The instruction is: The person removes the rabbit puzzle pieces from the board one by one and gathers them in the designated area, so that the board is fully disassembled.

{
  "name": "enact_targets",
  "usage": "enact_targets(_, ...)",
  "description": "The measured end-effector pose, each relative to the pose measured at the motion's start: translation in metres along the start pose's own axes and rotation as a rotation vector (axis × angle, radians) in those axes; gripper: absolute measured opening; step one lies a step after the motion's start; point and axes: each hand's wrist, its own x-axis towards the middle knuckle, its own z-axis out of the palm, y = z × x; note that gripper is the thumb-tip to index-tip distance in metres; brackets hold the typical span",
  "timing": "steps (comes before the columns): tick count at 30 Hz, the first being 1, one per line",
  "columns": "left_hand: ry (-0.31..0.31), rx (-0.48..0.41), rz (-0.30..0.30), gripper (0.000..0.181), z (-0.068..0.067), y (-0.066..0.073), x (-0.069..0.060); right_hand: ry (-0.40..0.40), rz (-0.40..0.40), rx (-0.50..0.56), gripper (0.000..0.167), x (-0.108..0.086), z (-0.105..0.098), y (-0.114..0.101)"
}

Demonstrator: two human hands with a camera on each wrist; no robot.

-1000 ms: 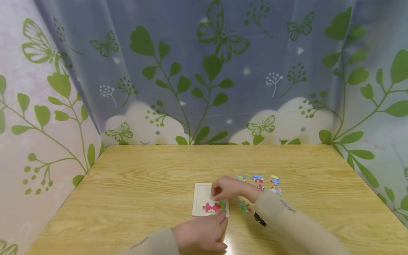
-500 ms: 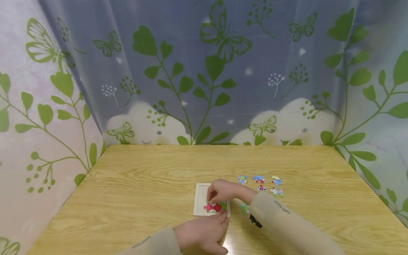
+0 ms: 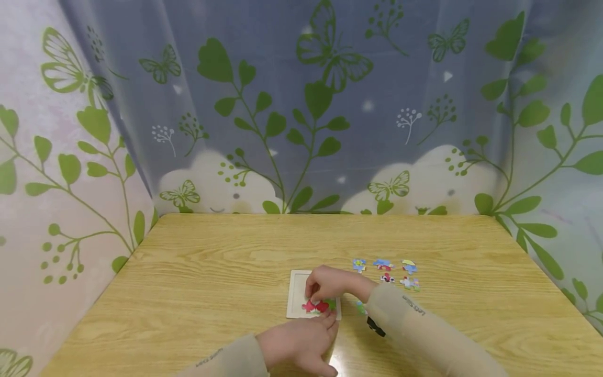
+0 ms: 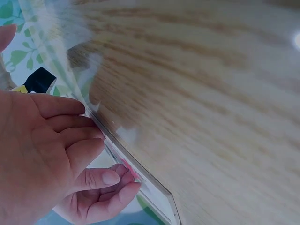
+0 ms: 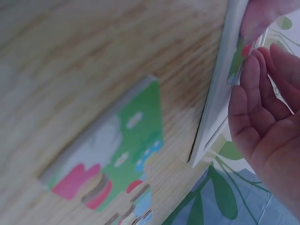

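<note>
A small pale puzzle tray lies on the table, with joined red and green puzzle pieces along its near side. My left hand comes in from below, its fingers fairly straight and their tips resting on the tray's lower right corner. Over the tray, my right hand has its thumb and fingertips pinched together at the upper edge of the red pieces, on what looks like a puzzle piece, mostly covered. In the left wrist view a bit of pink piece shows beside the right hand's fingertips.
Several loose puzzle pieces lie right of the tray, among them a blue one and a red one with eyes. Close to my right wrist is a green and pink piece. A patterned curtain hangs behind the table.
My right hand has shifted slightly left and down onto the red pieces in the tray, then nearly stopped. The left hand has stayed at the corner.
</note>
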Motion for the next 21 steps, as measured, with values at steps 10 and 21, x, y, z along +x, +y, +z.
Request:
enact_targets(10, -0.027, -0.043, 0.002, 0.081, -0.0024, -0.0008, -0.0008, -0.031, 0.007, 0.008, 0.005, 0.0036, 0.0003, 0.0022)
enact_targets(21, -0.018, -0.037, 0.011, 0.082, -0.0007, -0.0007, -0.0022, -0.062, 0.008, 0.065, 0.014, 0.0054, 0.0038, 0.0043)
